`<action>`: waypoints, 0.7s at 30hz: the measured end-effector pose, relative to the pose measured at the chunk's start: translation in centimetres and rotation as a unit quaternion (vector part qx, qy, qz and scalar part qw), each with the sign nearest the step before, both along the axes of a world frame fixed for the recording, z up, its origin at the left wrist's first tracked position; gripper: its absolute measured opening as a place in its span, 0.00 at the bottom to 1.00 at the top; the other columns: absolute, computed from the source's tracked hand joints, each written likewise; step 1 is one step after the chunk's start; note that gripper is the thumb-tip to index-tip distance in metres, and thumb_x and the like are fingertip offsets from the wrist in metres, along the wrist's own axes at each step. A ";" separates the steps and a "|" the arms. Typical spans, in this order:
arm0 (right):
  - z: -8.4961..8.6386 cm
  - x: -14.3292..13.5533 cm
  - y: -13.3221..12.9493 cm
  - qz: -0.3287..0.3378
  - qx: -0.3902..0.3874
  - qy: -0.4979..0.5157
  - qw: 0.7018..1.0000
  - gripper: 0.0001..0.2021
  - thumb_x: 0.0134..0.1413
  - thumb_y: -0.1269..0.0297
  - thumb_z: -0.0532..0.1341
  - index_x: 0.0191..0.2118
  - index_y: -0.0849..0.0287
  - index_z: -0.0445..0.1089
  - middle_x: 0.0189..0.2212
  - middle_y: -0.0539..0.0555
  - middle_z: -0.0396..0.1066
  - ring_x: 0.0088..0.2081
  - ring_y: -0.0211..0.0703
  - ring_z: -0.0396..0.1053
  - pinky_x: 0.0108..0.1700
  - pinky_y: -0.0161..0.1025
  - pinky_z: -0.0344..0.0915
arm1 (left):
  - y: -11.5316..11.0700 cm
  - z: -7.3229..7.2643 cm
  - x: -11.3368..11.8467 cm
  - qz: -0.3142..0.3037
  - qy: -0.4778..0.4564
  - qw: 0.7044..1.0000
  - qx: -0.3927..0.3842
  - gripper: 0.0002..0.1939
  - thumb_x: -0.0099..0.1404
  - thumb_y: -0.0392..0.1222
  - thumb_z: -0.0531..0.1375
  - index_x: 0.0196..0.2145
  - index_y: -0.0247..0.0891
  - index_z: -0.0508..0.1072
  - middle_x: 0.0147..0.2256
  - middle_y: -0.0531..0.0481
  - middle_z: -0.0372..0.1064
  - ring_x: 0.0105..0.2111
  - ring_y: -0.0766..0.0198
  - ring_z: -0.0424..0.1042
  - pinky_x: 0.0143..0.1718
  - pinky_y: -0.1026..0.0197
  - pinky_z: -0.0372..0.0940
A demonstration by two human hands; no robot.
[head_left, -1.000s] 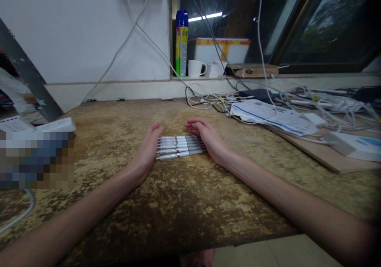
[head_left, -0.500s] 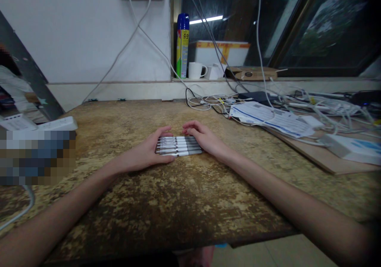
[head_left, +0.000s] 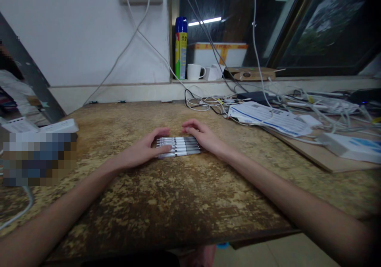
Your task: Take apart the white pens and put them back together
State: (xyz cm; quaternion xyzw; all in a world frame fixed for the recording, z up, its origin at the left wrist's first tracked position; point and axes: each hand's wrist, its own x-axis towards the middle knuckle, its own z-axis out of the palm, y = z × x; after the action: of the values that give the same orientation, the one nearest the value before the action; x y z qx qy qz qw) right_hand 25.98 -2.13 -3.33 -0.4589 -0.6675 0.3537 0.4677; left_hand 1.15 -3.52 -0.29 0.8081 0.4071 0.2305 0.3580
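Note:
Several white-and-grey pens lie side by side in a flat row on the worn wooden table. My left hand is at their left end, thumb stretched over the nearer pens and fingers reaching round behind the row. Thumb and fingers are apart. At the right end rests my right hand, loosely curved, its fingers behind the row and its palm side near the grey pen ends. Neither hand is closed round the pens. The right hand hides part of the pens' right ends.
Tangled cables, a printed paper sheet and a white box on a board occupy the right side. At the left are a power strip and a blurred object. A spray can and mug stand on the sill.
My left thumb has moved from the near edge of the pens up over the nearer ones. My right hand has stayed almost in place. The view has shifted slightly.

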 end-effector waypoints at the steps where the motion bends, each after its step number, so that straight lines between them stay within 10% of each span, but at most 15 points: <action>1: 0.1 0.3 0.1 -0.009 0.008 -0.006 1.000 0.10 0.63 0.64 0.58 0.47 0.57 0.72 0.41 0.54 0.76 0.44 0.46 0.72 0.50 0.44 0.66 | 0.2 0.0 -0.1 0.020 -0.023 1.000 0.000 0.30 0.67 0.57 0.63 0.62 0.44 0.67 0.65 0.43 0.66 0.64 0.47 0.66 0.67 0.44 0.58; 8: 0.3 3.8 1.6 -0.074 0.046 -0.057 0.995 0.13 0.57 0.63 0.56 0.41 0.58 0.77 0.31 0.51 0.69 0.34 0.45 0.63 0.37 0.41 0.57 | 2.4 -0.4 -1.8 0.173 -0.060 0.978 0.099 0.14 0.70 0.47 0.55 0.47 0.41 0.75 0.40 0.47 0.78 0.44 0.54 0.74 0.51 0.52 0.66; 21: -1.2 4.3 2.4 -0.068 0.003 -0.062 0.996 0.14 0.55 0.61 0.57 0.39 0.59 0.77 0.23 0.48 0.61 0.26 0.41 0.57 0.29 0.39 0.49 | 2.8 -1.2 -2.3 0.131 -0.017 0.987 0.093 0.14 0.66 0.44 0.54 0.40 0.37 0.77 0.31 0.50 0.75 0.30 0.60 0.69 0.34 0.60 0.61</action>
State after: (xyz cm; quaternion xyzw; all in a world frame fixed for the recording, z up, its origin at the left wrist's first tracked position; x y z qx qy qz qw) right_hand 30.32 0.28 -4.48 -0.5224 -0.6637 0.2900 0.4500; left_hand -1.12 -0.73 -1.46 0.7733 0.4800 0.3261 0.2553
